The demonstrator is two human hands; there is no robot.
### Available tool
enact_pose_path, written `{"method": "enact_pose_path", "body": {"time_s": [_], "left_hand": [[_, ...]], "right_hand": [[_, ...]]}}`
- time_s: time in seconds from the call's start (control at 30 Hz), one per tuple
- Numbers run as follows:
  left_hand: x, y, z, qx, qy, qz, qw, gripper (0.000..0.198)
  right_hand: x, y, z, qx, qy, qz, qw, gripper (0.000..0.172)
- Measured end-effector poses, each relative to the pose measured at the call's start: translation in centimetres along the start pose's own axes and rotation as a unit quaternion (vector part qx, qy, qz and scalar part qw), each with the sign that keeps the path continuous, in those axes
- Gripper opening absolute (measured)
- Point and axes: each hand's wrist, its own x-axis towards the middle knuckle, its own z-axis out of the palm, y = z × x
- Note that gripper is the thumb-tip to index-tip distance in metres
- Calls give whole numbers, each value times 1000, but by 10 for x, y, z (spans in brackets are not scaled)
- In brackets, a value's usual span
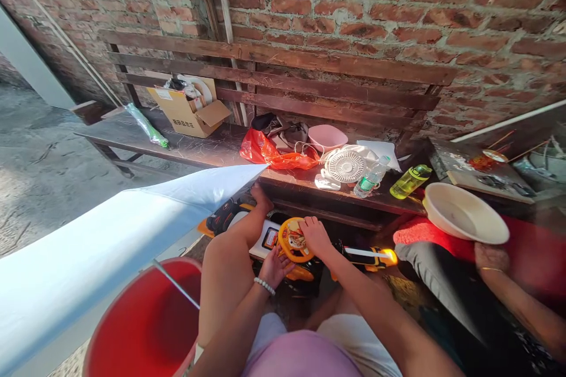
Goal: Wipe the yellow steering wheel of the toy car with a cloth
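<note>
A yellow toy steering wheel [283, 240] sits on a white, yellow and black ride-on toy [257, 247] between my legs. My left hand [275, 269], with a beaded bracelet at the wrist, is palm up at the wheel's lower left rim, its fingers apart. My right hand [315, 235] lies over the wheel's right side, fingers curved onto its rim and centre. Beyond the toy, a small fan [346, 165], a clear bottle [370, 179] and a red plastic bag [256, 147] rest on the wooden bench.
A cardboard box [183, 112], pink basin [328, 136] and yellow-green bottle [409, 181] are on the bench. A red tub [145, 318] stands at the lower left under a pale blue sheet [132, 224]. At right, another person's hand [492, 258] holds a cream basin [469, 212].
</note>
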Motion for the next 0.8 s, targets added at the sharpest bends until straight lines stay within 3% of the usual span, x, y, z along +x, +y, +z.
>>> {"method": "enact_pose_path", "body": {"time_s": [0.13, 0.23, 0.33, 0.4, 0.53, 0.63, 0.8], "left_hand": [[1, 0, -3, -23, 1, -8, 1000, 38], [0, 2, -4, -35, -7, -8, 999, 39], [1, 4, -5, -38, -11, -6, 999, 44], [4, 3, -8, -31, -13, -4, 999, 47], [13, 0, -17, -17, -37, 4, 999, 52], [19, 0, -21, -7, -56, 7, 998, 54], [21, 2, -21, 16, -51, 14, 998, 53]], "right_hand": [[25, -28, 11, 64, -16, -171, 983, 36], [37, -35, 18, 79, -40, -199, 976, 32], [43, -20, 12, 72, -35, -148, 986, 33], [40, -3, 5, 56, -34, -74, 995, 33], [7, 18, 3, 6, -51, 80, 995, 37], [-30, 8, 17, -21, -69, 148, 986, 39], [-74, -40, 41, 6, -89, 188, 978, 42]]}}
